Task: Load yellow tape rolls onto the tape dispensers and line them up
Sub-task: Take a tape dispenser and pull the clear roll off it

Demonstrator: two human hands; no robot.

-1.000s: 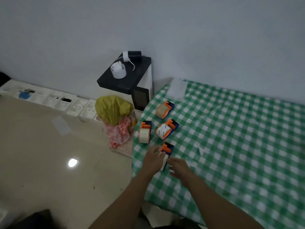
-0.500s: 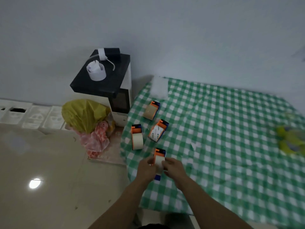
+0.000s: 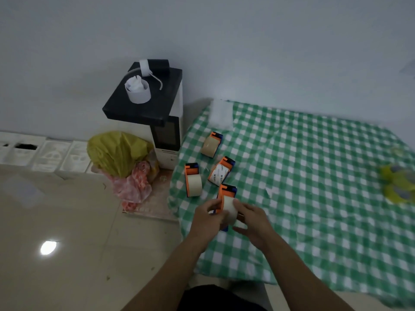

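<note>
Checked tablecloth [image 3: 314, 167]: running out of view at right. Yellow heap [image 3: 396, 187] lying far right, too blurred to identify. Three loaded dispensers [image 3: 192, 179] lying beyond my hands. Fourth dispenser [image 3: 228, 191], near left table edge: my left hand [image 3: 205, 219] and right hand [image 3: 254, 221] are clasping it, covering its lower half.

A table [image 3: 314, 254] wears a green-and-white checked cloth [image 3: 303, 164]; near its left edge lie a far dispenser [image 3: 211, 144], a left dispenser [image 3: 192, 179] and a middle dispenser [image 3: 221, 171], all apart; a white sheet [image 3: 221, 113] sits at the far corner; blurred yellow rolls [image 3: 397, 184] lie at the right edge
</note>
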